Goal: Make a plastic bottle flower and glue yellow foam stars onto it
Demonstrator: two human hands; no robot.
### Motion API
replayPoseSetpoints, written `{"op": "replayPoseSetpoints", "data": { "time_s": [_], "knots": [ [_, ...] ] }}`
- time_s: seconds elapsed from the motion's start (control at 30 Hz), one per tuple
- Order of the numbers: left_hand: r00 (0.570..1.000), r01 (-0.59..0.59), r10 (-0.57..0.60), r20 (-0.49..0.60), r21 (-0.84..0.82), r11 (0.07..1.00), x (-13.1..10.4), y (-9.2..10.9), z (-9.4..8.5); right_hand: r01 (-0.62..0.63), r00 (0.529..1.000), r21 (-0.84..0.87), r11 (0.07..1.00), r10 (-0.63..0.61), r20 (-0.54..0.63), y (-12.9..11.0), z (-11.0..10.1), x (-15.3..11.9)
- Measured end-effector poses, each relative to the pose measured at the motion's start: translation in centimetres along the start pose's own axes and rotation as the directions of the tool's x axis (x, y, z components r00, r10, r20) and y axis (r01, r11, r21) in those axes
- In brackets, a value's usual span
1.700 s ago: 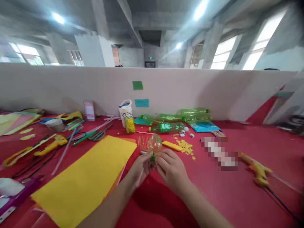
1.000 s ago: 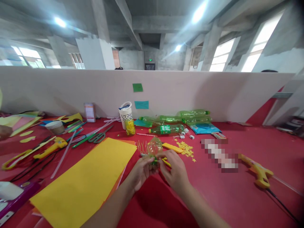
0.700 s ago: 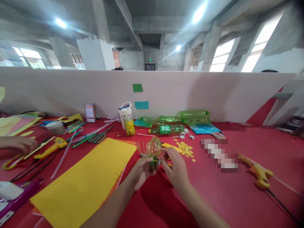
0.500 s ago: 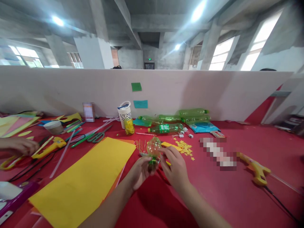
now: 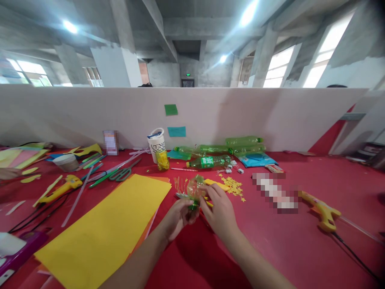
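Observation:
Between my hands is a cut green plastic bottle top [image 5: 195, 186], its neck pointing down toward me. My left hand [image 5: 179, 214] is closed round the neck end from the left. On the other side, my right hand [image 5: 219, 206] pinches the edge of the flared part with thumb and fingers. Partly behind my hands lie scissors [image 5: 182, 195] on the red table. Thin orange strips [image 5: 179, 184] lie just beyond the piece, and a yellow craft knife [image 5: 217, 184] sits behind my right fingers. A heap of yellow paper stars [image 5: 234, 186] is to the right.
Yellow paper sheets [image 5: 108, 228] cover the left front. Green bottles [image 5: 210, 161] lie along the white partition [image 5: 120, 108], beside a patterned cup [image 5: 157, 146]. Glue guns [image 5: 326, 212] with cords lie at both sides. Another person's hand [image 5: 10, 173] is at the far left.
My hands keep hold of the bottle top, which has turned slightly. At the left, the other person's hand has drawn back toward the edge, and the red-and-yellow scissors there are gone from view.

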State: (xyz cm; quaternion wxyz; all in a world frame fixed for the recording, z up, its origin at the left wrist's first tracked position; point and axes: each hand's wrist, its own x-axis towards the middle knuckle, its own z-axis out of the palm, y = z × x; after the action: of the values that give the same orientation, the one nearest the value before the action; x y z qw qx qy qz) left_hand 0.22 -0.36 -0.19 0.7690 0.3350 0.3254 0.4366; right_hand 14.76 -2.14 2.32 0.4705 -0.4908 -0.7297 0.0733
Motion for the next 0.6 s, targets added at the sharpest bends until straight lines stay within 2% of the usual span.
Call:
{"op": "replayPoseSetpoints", "data": {
  "time_s": [0.13, 0.33, 0.43, 0.6],
  "knots": [
    [1.000, 0.009, -0.008, -0.026, 0.015, 1.000, 0.16, -0.17, -0.07, -0.020, 1.000, 0.016, 1.000, 0.020, 0.002, 0.05, 0.10, 0.07],
    [1.000, -0.011, 0.011, 0.002, 0.023, 1.000, 0.03, -0.23, 0.10, -0.034, 0.999, 0.111, 0.993, 0.035, -0.002, -0.04, 0.20, 0.20],
    [1.000, 0.020, -0.020, 0.005, -0.006, 1.000, 0.00, -0.12, 0.14, -0.034, 0.999, 0.149, 0.988, 0.035, -0.002, 0.04, 0.35, 0.29],
    [0.997, 0.075, -0.074, 0.013, -0.108, 0.991, -0.04, 0.34, 0.13, 0.045, 0.999, 0.158, 0.986, -0.044, -0.011, -0.23, 0.01, 0.32]
  ]
}}
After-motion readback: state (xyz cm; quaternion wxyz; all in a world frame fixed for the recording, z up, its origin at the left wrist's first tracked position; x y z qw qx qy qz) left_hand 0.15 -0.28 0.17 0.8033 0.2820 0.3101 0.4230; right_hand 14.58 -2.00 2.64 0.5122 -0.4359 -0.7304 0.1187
